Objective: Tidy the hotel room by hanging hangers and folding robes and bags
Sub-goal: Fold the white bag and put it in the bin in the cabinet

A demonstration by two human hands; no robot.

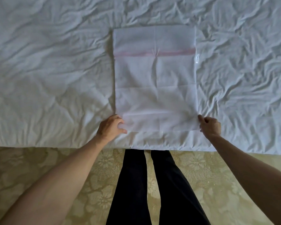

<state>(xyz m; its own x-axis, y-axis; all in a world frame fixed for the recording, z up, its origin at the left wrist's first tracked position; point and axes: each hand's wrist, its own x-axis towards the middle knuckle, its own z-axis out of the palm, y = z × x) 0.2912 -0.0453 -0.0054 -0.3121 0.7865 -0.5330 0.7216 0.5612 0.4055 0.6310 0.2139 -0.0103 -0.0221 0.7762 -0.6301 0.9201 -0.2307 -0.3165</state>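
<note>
Viewpoint: head-worn, one wide-angle view only
Direction: forward and steeply down, over the bed (55, 70) edge
Nearness: close, within arm's reach
Lower frame: carpet (39, 168) and the person's own legs (152, 184)

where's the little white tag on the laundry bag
In the head view, the tag sits on the laundry bag's right edge, just below the pink stripe, far from both hands.

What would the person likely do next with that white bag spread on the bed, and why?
Probably lift the near edge and fold it away toward the far edge. The white bag lies flat on the bed, and the left hand and right hand each pinch a near corner, which suits a fold in half.
</note>
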